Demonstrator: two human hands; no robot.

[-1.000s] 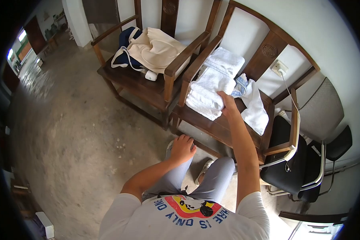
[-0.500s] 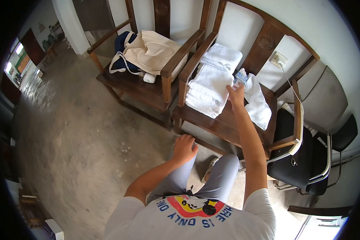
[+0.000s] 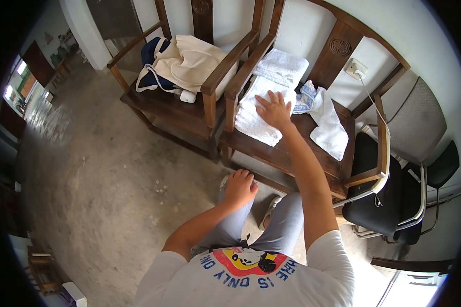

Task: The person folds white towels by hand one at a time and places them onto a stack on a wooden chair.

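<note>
My right hand (image 3: 275,110) lies with fingers spread on a stack of folded white towels (image 3: 256,124), which rests on the left part of a dark wooden chair (image 3: 302,166). Just right of my fingers is a crumpled blue-and-white cloth (image 3: 306,97), partly against the towels. A loose white cloth (image 3: 329,130) trails beside it toward the seat's front edge. On my knee rests my left hand (image 3: 241,187), fingers stretched over it and holding nothing.
A second wooden chair (image 3: 161,108) at left bears a cream and navy cloth bundle (image 3: 192,61) and a small white object (image 3: 188,96). A plug sits in a wall socket (image 3: 356,70), its cord hanging down. Black metal-framed chairs (image 3: 374,204) stand at right.
My right hand has moved left from the blue-and-white cloth onto the towel stack, and its fingers have spread. The left hand stays on the knee.
</note>
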